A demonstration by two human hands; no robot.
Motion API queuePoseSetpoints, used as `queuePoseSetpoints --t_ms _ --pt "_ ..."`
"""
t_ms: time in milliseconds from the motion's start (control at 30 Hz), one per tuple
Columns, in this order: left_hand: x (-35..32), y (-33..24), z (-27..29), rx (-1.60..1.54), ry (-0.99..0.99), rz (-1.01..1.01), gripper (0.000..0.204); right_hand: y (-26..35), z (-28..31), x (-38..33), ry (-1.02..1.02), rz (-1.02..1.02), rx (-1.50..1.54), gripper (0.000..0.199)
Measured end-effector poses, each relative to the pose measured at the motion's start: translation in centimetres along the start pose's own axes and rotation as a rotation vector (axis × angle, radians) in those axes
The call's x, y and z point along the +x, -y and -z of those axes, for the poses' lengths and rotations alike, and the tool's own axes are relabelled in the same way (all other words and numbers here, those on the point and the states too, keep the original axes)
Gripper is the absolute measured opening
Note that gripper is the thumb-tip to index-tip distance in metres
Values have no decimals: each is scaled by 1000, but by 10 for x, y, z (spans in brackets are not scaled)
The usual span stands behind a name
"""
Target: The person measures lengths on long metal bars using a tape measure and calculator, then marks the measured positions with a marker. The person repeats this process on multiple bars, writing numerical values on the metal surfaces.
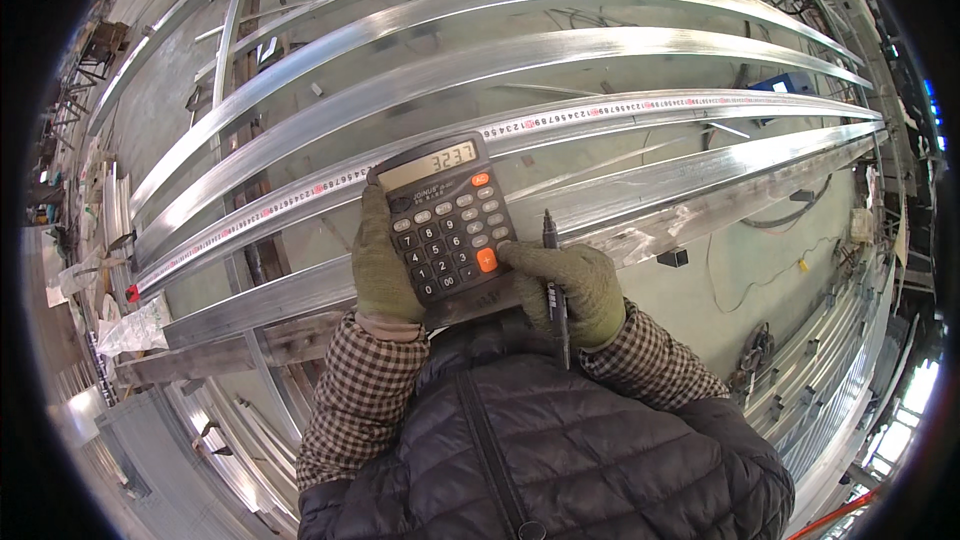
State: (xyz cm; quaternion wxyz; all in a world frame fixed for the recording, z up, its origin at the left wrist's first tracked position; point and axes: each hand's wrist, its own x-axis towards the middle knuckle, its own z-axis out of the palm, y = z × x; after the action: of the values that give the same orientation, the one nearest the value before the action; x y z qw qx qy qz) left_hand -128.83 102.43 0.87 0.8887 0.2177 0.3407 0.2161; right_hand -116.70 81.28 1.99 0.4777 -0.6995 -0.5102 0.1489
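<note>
A black calculator with a grey display and a few orange keys is tilted in front of my chest. My gloved left hand grips it along its left side. My right hand, in the same olive knit glove, has its index finger on or just over the large orange key at the lower right. A black marker pen is held upright in that right hand, with its tip pointing away from me. Beyond the calculator, a tape measure lies stretched along a shiny metal bar; the calculator covers part of it.
Several long metal bars run crosswise ahead over the floor. A wooden beam supports the near side. Clear plastic wrapping lies at the left end. More metal lengths are stacked at right, near a dark coiled cable. A blue box stands beyond the bars.
</note>
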Motion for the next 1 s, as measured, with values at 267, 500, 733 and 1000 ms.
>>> queuePoseSetpoints --t_ms 267,500,733,1000 --pt "3 0 17 48 -4 52 59 2 -3 4 -128 70 144 43" --pt "7 -6 3 102 -84 -2 58 -13 18 12 -88 -124 259 29" --pt "42 -14 3 184 -98 -108 59 -64 17 17 -280 -232 248 32" --pt "73 -24 10 214 -157 -164 56 -96 52 36 -217 -140 -25 34"
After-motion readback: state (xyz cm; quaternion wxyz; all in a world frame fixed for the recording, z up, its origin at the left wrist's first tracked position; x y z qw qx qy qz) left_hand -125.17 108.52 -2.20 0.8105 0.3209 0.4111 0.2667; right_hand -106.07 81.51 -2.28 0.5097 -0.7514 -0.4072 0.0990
